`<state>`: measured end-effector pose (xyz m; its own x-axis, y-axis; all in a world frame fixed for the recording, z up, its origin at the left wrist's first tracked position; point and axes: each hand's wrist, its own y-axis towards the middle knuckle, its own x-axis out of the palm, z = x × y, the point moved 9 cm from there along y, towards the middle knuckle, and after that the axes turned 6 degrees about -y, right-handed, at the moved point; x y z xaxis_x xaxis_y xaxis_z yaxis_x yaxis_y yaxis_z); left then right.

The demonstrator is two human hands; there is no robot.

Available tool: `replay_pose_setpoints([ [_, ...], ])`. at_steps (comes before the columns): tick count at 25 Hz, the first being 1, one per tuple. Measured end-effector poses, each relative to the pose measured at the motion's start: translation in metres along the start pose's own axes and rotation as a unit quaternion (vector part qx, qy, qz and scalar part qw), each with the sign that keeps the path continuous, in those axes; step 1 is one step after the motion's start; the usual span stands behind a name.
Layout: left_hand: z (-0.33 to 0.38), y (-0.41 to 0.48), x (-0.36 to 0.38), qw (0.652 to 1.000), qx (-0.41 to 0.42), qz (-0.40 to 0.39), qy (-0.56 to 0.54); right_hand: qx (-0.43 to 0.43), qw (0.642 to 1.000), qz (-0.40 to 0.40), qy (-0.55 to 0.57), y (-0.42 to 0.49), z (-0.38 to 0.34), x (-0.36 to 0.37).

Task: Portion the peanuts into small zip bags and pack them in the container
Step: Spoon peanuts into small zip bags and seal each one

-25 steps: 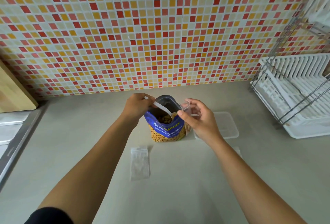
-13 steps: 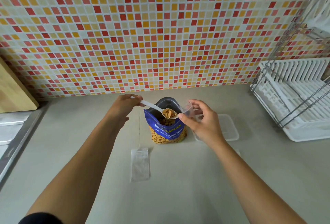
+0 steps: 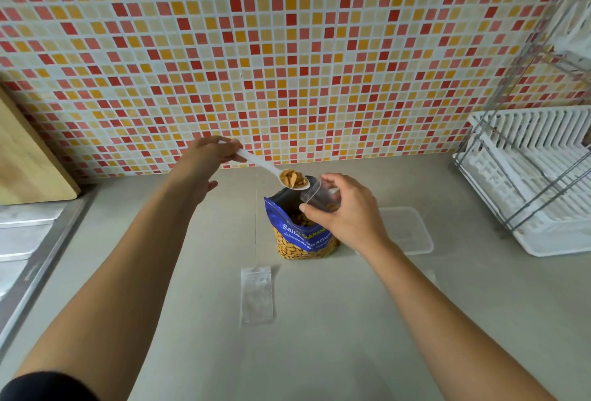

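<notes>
Since half a second back, left hand (image 3: 208,154) had lifted the white spoon (image 3: 256,160) clear of the peanut pouch (image 3: 302,237), its bowl heaped with peanuts (image 3: 292,177) at the mouth of the small zip bag (image 3: 315,197). Left fingers were pinched on the handle; right hand (image 3: 345,211) pinched that bag open above the pouch, at the counter's (image 3: 319,352) 12 o'clock. Spare zip bag (image 3: 256,295) lay flat at the pouch's 7 o'clock, clear container (image 3: 406,229) just beside it at 3 o'clock, dish rack (image 3: 527,176) further at 2 o'clock.
</notes>
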<state>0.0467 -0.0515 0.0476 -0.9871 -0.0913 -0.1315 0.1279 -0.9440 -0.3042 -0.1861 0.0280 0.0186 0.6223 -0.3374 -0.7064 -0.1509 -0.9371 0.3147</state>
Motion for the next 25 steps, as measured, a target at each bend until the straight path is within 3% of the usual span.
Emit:
replay_pose_setpoints([
  [5,0.048,-0.021,0.030,0.981,0.140,-0.049,0.122,0.010,0.999,0.006,0.030,0.002,-0.005,0.005],
  [9,0.080,-0.050,0.066,0.925,0.260,-0.097,0.259,0.031,0.998,0.022,0.044,0.001,-0.007,0.003],
  [12,0.105,-0.064,0.060,0.896,0.321,-0.057,0.301,0.039,0.997,0.027,0.055,-0.001,-0.006,-0.002],
  [16,0.104,-0.049,0.024,0.941,0.279,0.007,0.192,0.078,0.992,0.048,0.081,-0.005,0.008,-0.012],
  [18,0.071,-0.039,0.034,0.943,0.240,-0.014,0.231,0.100,0.986,0.069,0.118,-0.008,0.014,-0.018],
  [22,-0.016,-0.018,0.075,0.895,0.184,-0.114,0.389,0.128,0.969,0.098,0.188,-0.013,0.019,-0.030],
  [25,-0.030,-0.017,0.068,0.879,0.192,-0.050,0.433,0.136,0.969,0.087,0.186,-0.015,0.021,-0.037],
])
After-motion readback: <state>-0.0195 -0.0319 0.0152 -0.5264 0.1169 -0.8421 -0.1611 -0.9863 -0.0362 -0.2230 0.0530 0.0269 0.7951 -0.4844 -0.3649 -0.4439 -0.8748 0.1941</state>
